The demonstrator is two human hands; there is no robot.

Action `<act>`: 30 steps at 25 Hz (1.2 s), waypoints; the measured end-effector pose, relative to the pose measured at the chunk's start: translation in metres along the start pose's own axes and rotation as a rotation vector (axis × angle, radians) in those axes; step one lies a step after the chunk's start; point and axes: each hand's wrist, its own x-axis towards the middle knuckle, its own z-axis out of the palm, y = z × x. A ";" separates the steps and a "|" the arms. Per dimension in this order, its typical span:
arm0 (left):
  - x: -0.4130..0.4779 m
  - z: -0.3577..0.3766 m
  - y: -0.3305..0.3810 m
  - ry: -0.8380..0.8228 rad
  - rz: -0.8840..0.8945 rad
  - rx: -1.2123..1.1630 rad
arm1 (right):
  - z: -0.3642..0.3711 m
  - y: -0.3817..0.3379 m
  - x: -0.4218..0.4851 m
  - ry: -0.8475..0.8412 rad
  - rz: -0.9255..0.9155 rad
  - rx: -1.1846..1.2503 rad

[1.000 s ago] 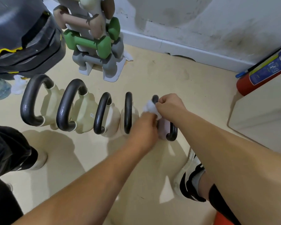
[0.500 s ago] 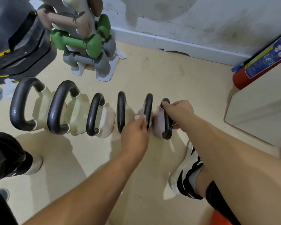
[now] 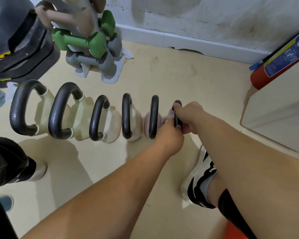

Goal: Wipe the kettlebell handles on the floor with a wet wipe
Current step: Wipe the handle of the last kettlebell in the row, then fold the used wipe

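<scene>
Six kettlebells stood in a row on the floor (image 3: 162,80), each with a black handle. Both hands worked at the last kettlebell (image 3: 169,116) at the right end of the row, the small pink one. So the step in hand seemed to be the wiping of its handle (image 3: 177,103), and the row looked either just begun or almost finished; which one, I could not tell from this moment alone.

The right hand (image 3: 191,116) was closed around the far and right side of this handle, with the thumb on the top curve, and it seemed to steady the kettlebell. The left hand (image 3: 169,137) was clenched at the lower near part of the same handle, its fingers (image 3: 178,126) pressed against the black bar. The wet wipe was not visible; probably it was hidden inside the left fingers, but this is only a guess.

The next kettlebell (image 3: 154,116) stood just beside, on the left, with its handle untouched by either hand. The next move would call for sliding the wipe along the whole curve of the handle while the other hand keeps the kettlebell from tipping, and then for moving to the neighbour handle.
</scene>
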 end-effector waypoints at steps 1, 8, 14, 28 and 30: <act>-0.008 0.005 -0.005 0.029 -0.026 -0.078 | 0.000 -0.001 0.000 0.001 0.000 -0.014; -0.029 0.012 -0.001 0.059 -0.094 -0.357 | 0.005 0.000 0.003 0.022 -0.009 -0.074; -0.017 -0.002 -0.001 -0.117 -0.070 -0.248 | 0.001 0.001 0.005 0.040 0.003 0.005; -0.040 -0.093 0.060 0.113 -0.035 -0.513 | -0.010 -0.057 -0.070 0.011 -0.260 -0.151; -0.047 -0.104 0.093 0.138 0.039 -0.430 | -0.022 -0.090 -0.103 -0.150 -0.260 -0.106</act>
